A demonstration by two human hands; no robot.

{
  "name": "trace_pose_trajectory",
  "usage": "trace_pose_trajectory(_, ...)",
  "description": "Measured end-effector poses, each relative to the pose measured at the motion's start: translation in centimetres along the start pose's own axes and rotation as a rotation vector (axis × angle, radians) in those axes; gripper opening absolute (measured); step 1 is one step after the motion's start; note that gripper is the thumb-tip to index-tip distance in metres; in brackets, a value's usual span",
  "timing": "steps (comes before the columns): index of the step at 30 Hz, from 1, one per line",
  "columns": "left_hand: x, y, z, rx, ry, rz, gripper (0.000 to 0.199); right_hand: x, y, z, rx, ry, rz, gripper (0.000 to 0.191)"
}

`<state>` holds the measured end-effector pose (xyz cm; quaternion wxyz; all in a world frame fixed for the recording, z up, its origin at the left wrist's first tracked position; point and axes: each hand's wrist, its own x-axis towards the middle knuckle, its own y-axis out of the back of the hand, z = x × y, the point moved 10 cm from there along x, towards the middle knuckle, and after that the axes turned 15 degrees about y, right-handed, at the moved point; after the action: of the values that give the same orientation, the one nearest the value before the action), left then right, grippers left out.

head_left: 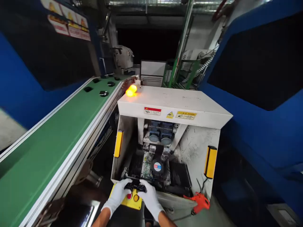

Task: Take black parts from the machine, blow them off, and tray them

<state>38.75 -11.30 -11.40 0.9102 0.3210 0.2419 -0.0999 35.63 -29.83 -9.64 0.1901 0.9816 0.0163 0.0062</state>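
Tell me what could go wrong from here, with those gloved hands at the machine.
The left hand and right hand hold a black plastic part at the mouth of the machine's open bay, so fingers might get pinched if the blue mechanism inside moves. The part could also slip from the white gloves and drop inside. A wrist might bump the red button on the yellow control box.

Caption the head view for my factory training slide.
Gloved left hand and right hand hold a black controller at a white machine beside a green conveyor.
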Motion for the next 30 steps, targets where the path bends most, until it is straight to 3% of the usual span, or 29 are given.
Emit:
trace_pose_trajectory(2, 0.8, 0.4, 2.7, -0.079, -0.032, 0.044, 0.05, 1.1, 4.7, -0.4, 0.029, 0.01, 0.068, 0.054)
trace_pose_trajectory(3, 1.3, 0.8, 5.1, -0.102, -0.066, 0.065, 0.049, 2.1, 7.7, -1.0, 0.025, 0.029, 0.115, 0.052)
trace_pose_trajectory(7, 4.0, 2.7, 18.7, -0.086, -0.267, 0.133, 0.049, 8.7, 19.0, -5.6, -0.133, 0.208, 0.226, 0.05)
trace_pose_trajectory(9, 5.9, 2.8, 23.9, -0.027, -0.295, 0.117, 0.05, 12.4, 21.7, -6.8, -0.275, 0.221, 0.138, 0.054)
trace_pose_trajectory(11, 7.5, 2.3, 26.6, 0.041, -0.282, 0.076, 0.05, 15.0, 22.6, -6.9, -0.353, 0.194, 0.02, 0.057)
trace_pose_trajectory(16, 8.9, 1.0, 27.7, 0.116, -0.302, 0.007, 0.05, 16.7, 22.4, -6.4, -0.355, 0.181, -0.066, 0.059)
trace_pose_trajectory(23, 8.2, 0.9, 29.0, 0.518, -0.347, 0.114, 0.051, 16.5, 22.0, -5.6, -0.404, 0.175, -0.085, 0.061)
trace_pose_trajectory(30, 7.5, 0.3, 30.4, 0.629, -0.405, 0.13, 0.048, 16.6, 21.9, -5.4, -0.467, 0.161, -0.12, 0.063)
